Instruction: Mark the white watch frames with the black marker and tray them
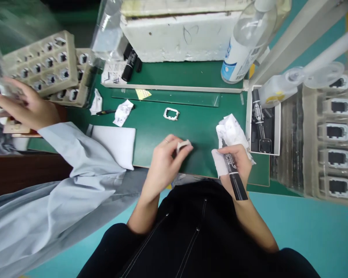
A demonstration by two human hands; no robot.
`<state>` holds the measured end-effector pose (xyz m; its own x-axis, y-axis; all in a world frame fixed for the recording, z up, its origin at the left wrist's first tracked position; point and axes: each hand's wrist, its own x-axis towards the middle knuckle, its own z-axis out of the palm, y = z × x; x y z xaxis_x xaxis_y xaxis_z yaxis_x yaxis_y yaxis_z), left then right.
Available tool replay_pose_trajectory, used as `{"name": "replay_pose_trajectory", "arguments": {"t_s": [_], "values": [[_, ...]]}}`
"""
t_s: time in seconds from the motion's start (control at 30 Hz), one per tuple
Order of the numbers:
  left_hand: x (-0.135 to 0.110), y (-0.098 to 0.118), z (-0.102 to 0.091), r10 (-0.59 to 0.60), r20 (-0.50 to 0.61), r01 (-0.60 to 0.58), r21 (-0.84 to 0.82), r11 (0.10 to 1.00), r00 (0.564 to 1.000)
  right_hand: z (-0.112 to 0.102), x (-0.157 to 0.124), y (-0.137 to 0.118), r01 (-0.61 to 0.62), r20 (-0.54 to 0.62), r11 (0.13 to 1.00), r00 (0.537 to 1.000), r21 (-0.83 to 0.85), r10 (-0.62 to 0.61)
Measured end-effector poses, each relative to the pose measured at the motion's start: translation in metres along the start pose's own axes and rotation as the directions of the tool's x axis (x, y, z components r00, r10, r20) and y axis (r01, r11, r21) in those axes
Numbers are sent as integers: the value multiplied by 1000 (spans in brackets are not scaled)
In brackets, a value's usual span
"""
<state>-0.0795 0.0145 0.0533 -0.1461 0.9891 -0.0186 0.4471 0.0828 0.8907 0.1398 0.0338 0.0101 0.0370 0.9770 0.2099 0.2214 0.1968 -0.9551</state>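
Note:
My left hand [166, 160] is closed in a pinch on a small silver frame part [183, 145], held just above the green mat [191, 123]. In my right hand [234, 160], which is also closed, I grip a black marker pen [233, 173] together with a crumpled white cloth [230, 133]. A second silver frame part [171, 113] lies flat on the mat, beyond my left hand.
A co-worker's hand [26, 106] in a light blue sleeve reaches to beige trays [46, 65] of small parts at left. Clear bottles [243, 46] and a white foam box [179, 36] stand at the back. Parts trays [333, 131] stand at right; a white pad [116, 144] and paper scraps lie left of centre.

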Motion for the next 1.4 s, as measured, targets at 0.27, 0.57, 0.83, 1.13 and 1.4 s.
{"name": "replay_pose_trajectory", "arguments": {"t_s": [0.27,0.57,0.83,1.13,1.4], "values": [[69,-43,-57,-272,-426,363,147,920,863,0,-3,6,19,61,1000,998,-10,-19],[66,-50,-72,-4,-472,298,551,779,882,0,0,3,58,54,998,997,-17,-57],[99,-45,-36,227,113,-242,685,687,967,-2,-4,7,85,64,996,995,-38,-82],[61,-37,-9,46,-3,-46,68,997,999,-1,-5,5,99,60,993,994,-57,-95],[12,-6,45,-122,235,259,-737,625,964,3,-6,2,198,-50,980,979,23,-197]]}}
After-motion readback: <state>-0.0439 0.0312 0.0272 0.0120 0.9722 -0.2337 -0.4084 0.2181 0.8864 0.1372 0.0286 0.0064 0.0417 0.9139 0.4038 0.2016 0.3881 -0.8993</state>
